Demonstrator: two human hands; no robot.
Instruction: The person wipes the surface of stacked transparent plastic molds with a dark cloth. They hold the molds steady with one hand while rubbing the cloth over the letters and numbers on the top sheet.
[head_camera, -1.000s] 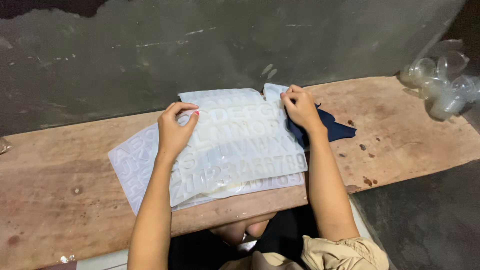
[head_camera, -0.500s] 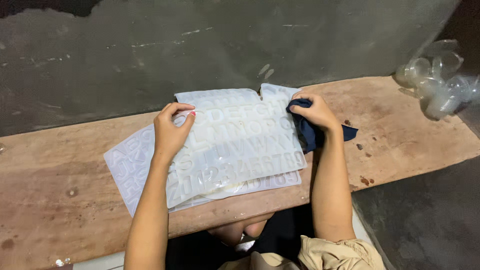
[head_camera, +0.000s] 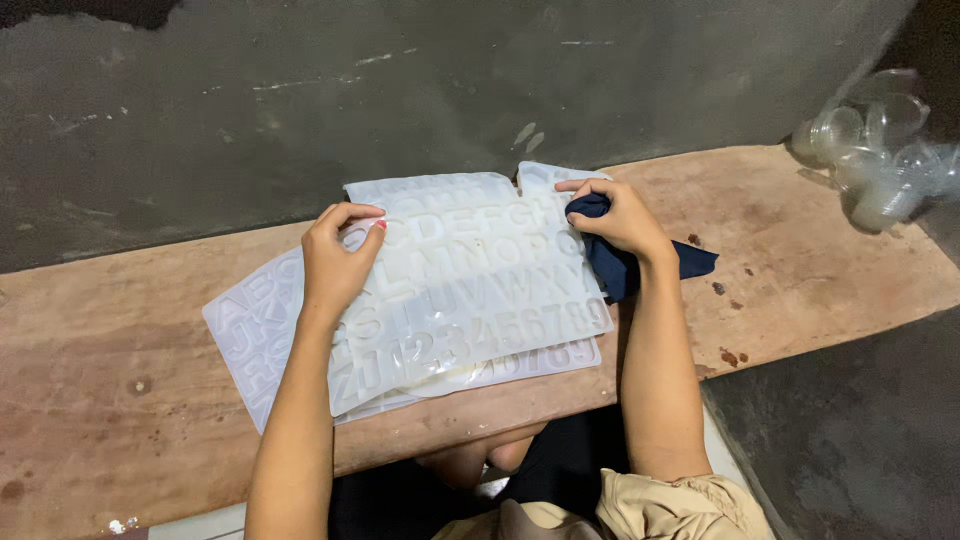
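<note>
Translucent white silicone letter moulds (head_camera: 470, 290) are stacked on a worn wooden bench (head_camera: 820, 270), pinned beneath the flattened, spread fingers of the left hand (head_camera: 335, 265). A dark blue cloth (head_camera: 610, 262) is bunched inside the curled fingers of the right hand (head_camera: 615, 218). Hard wiping could likely slide the loosely stacked sheets off the near edge.

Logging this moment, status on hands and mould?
Left hand flat on top mould sheet. Right hand grips dark cloth at sheet's edge. Nothing obstructing.
</note>
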